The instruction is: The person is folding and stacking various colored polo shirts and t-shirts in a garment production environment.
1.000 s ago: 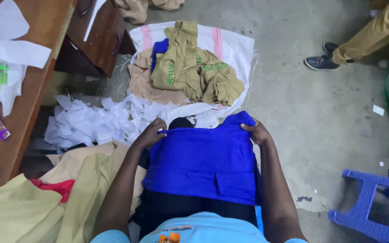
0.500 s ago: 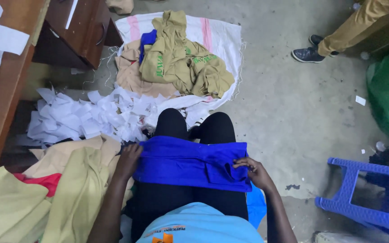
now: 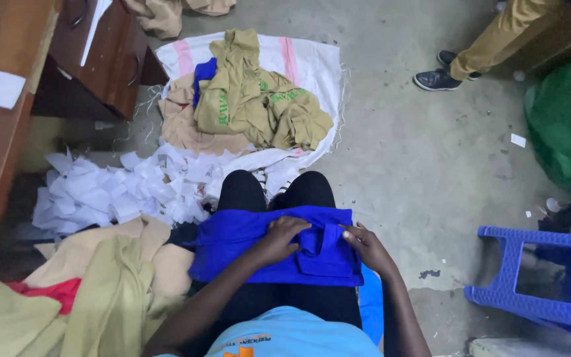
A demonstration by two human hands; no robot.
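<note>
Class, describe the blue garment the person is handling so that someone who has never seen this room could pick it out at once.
Start at the seated person's lap at the bottom centre, over black trousers. There the folded blue garment lies across the knees, with the left hand and right hand pressing on it. Its bright royal blue sets it apart from the tan clothes piled to its left and the white paper scraps beyond.

bystander (image 3: 497,39) cut off above knee, stool (image 3: 543,277) edge-cropped
</note>
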